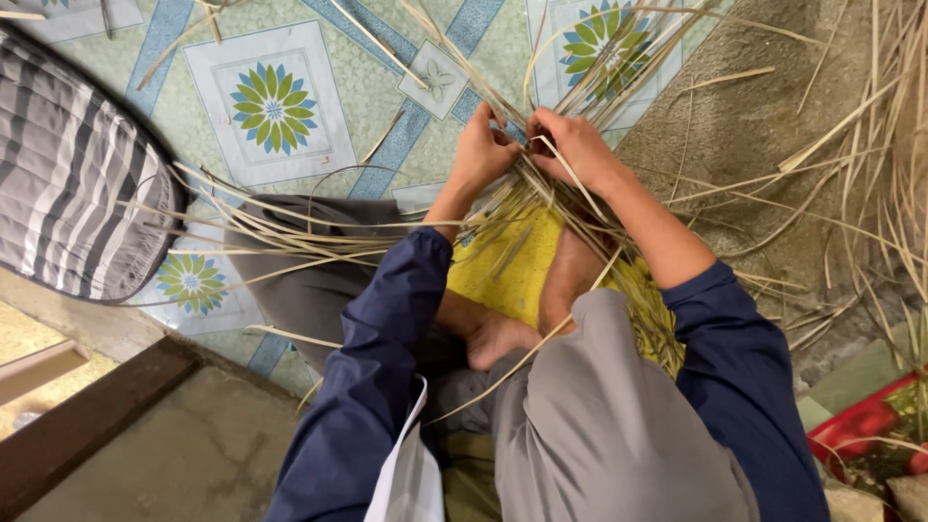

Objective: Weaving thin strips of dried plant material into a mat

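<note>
I sit on the floor with grey trousers and dark blue sleeves. My left hand (483, 153) and my right hand (575, 145) meet over a woven bundle of pale straw strips (541, 208), both pinching strips where they cross. Long loose strip ends (290, 227) fan out to the left and upward. Under the weave lies a yellow mat (507, 266). My bare foot (493, 338) rests below it, between my knees.
A grey striped cushion (72, 184) lies at the left. The floor covering (275, 106) has green and blue flower squares. More dry straw (860, 145) is heaped at the right on bare ground. A red container (855, 425) sits low right. A dark wooden edge (87, 416) runs lower left.
</note>
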